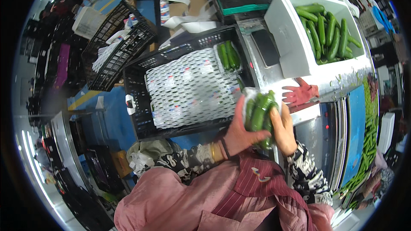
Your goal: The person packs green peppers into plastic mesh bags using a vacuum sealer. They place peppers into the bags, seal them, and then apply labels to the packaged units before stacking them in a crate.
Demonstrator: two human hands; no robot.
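A film-wrapped pack of small cucumbers [259, 112] is between my two hands, in front of my apron. My left hand [239, 134] grips its left side, with the thumb across the lower front. Along the right side lie the fingers of my right hand [284, 128]. Just left of the pack, a black plastic crate [189, 131] holds white foam netting [192, 86] spread over most of its contents. Another wrapped cucumber pack [229, 56] sits uncovered in the crate's far right corner. What lies beneath the netting is mostly hidden.
A white foam box [289, 35] of loose cucumbers stands at the far right. Nearer are a dark flat device [265, 48] and a red glove [300, 93] on the metal table. Another black crate [118, 45] leans at the left. More green produce [362, 147] lies beyond a blue panel [354, 134].
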